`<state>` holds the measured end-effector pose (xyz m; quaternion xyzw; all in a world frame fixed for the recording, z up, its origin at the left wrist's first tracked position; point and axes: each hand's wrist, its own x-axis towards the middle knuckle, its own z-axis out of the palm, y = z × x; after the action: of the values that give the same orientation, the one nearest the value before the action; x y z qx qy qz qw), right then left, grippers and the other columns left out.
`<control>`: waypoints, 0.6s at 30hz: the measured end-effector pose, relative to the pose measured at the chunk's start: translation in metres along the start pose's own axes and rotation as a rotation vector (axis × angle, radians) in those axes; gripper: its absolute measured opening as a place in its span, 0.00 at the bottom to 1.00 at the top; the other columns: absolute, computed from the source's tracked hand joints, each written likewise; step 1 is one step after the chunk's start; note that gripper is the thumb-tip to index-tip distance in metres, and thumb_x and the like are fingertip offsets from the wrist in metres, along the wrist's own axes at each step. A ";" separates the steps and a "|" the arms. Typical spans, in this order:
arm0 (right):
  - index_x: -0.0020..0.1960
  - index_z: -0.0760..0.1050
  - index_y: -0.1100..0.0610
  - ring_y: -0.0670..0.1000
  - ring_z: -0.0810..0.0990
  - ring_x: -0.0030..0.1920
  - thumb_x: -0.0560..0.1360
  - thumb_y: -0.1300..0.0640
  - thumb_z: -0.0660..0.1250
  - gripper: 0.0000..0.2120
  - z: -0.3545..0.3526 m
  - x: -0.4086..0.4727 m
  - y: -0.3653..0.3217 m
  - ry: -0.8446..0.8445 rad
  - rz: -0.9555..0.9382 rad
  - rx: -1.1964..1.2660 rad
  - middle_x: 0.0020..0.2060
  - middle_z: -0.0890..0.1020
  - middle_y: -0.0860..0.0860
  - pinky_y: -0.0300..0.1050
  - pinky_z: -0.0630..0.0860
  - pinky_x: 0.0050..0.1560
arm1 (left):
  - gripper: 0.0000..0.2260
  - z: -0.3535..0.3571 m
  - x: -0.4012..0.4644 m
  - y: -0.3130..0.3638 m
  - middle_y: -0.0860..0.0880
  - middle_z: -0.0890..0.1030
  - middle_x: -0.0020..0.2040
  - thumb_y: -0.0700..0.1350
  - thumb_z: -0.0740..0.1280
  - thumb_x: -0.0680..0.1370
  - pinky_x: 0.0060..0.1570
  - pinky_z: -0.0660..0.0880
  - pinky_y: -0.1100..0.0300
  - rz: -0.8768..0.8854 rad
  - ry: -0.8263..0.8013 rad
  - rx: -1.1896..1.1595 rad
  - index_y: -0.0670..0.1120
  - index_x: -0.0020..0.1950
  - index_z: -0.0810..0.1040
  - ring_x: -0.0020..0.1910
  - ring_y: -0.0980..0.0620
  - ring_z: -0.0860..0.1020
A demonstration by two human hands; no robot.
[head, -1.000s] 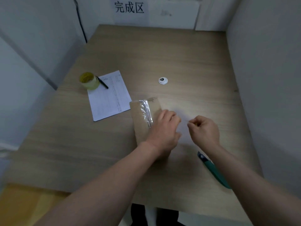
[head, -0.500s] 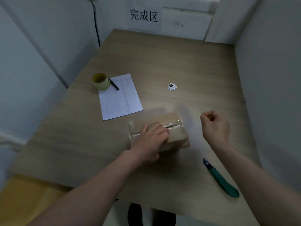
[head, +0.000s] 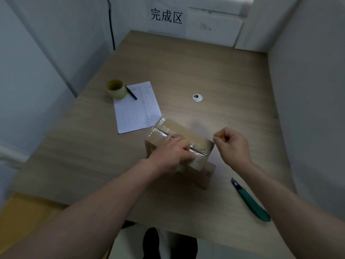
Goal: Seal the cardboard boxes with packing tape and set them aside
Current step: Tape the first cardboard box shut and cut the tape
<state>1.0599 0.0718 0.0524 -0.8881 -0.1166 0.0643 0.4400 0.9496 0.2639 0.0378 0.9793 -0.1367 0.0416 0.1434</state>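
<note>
Far to your left the tape roll (head: 116, 89) sits by the sheet of paper (head: 137, 107), out of easy reach if this strip fails. Your left hand (head: 171, 155) lies on the cardboard box (head: 179, 154) at the table's (head: 214, 68) near middle, fingers curled over the taped seam; ease off and the box could skid. Your right hand (head: 232, 143), just beside the box's right end, pinches what looks like the strip's loose end, which could wrinkle or stick to itself if pulled crooked, and the knife (head: 250, 200) lies near that forearm.
</note>
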 end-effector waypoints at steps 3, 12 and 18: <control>0.34 0.78 0.50 0.47 0.73 0.29 0.69 0.61 0.72 0.08 0.005 -0.005 0.001 -0.076 -0.028 -0.021 0.27 0.77 0.47 0.43 0.71 0.34 | 0.13 -0.003 0.002 0.008 0.54 0.75 0.50 0.41 0.70 0.67 0.52 0.64 0.52 -0.087 0.006 0.046 0.55 0.48 0.81 0.55 0.48 0.71; 0.37 0.78 0.47 0.52 0.78 0.30 0.67 0.57 0.71 0.06 0.012 -0.018 0.006 -0.069 -0.025 -0.075 0.26 0.78 0.48 0.49 0.78 0.34 | 0.19 0.012 0.001 0.041 0.50 0.74 0.53 0.61 0.70 0.65 0.57 0.68 0.46 -0.311 0.073 0.006 0.50 0.48 0.73 0.55 0.45 0.70; 0.34 0.78 0.49 0.47 0.75 0.30 0.70 0.58 0.73 0.08 0.002 -0.027 0.013 -0.109 -0.063 -0.112 0.26 0.77 0.43 0.46 0.74 0.34 | 0.24 0.000 0.007 0.019 0.47 0.74 0.58 0.39 0.74 0.64 0.62 0.64 0.57 -0.214 -0.020 -0.200 0.46 0.59 0.75 0.60 0.47 0.70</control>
<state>1.0350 0.0584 0.0407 -0.9024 -0.1716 0.0920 0.3844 0.9514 0.2441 0.0438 0.9694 -0.0363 0.0023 0.2426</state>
